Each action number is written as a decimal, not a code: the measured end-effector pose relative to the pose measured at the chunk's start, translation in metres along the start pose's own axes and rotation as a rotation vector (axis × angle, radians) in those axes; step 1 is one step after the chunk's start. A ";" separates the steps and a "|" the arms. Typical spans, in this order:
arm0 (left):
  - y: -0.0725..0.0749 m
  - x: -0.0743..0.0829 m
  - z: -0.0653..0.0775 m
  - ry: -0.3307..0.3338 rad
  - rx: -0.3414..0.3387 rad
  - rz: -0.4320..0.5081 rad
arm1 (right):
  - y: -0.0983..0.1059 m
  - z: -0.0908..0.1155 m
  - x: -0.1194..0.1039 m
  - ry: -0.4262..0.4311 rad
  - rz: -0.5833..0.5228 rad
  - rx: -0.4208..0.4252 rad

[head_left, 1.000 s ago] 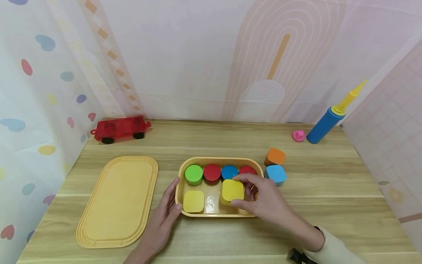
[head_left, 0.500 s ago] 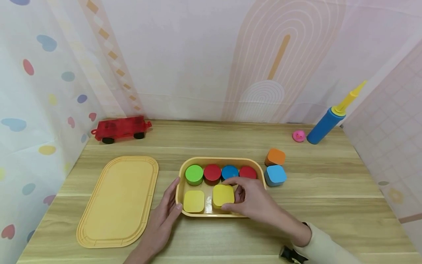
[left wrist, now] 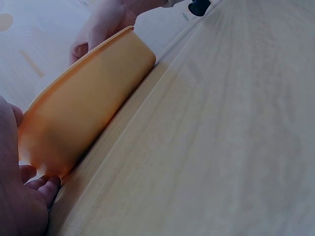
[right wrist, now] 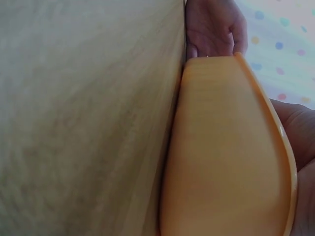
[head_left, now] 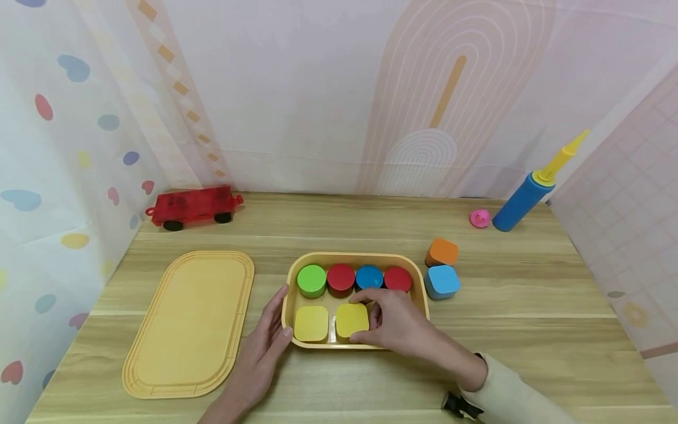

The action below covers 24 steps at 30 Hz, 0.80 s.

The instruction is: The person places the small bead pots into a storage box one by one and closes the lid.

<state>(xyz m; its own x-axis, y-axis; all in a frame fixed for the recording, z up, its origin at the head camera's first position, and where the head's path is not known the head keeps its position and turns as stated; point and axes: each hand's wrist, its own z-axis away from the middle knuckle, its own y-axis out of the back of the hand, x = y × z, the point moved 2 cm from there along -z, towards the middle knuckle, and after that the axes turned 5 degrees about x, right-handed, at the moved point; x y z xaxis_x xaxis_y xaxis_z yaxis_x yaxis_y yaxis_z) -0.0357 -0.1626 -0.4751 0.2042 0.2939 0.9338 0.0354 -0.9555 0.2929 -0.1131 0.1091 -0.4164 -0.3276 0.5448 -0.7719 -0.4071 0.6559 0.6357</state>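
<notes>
A yellow-orange plastic box with rounded corners sits on the table. My left hand holds its left end, thumb at the near corner and fingers along the end wall. Inside, my right hand pinches a yellow rounded-square block between thumb and fingers. Another yellow block lies left of it, across a narrow gap. Along the far wall stand a green round block, two red ones and a blue one. In the right wrist view, the box wall hides the blocks.
A matching lid lies flat to the left. An orange block and a light-blue block stand just right of the box. Farther back are a red wheeled toy, a pink duck and a blue pump.
My right hand has brought the yellow block leftward and down inside the box, close beside the other yellow one. My left hand has stayed at the box's left end.
</notes>
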 end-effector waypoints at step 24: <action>0.000 0.001 0.000 -0.017 -0.005 0.022 | -0.001 -0.002 0.000 0.027 -0.118 -0.102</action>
<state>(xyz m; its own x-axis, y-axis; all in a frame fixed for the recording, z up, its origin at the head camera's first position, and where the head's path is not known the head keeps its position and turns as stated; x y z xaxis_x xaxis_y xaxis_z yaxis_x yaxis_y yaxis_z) -0.0357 -0.1621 -0.4746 0.2212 0.2724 0.9364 0.0257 -0.9615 0.2736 -0.1146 0.1073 -0.4174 -0.2945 0.4518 -0.8421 -0.5282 0.6574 0.5374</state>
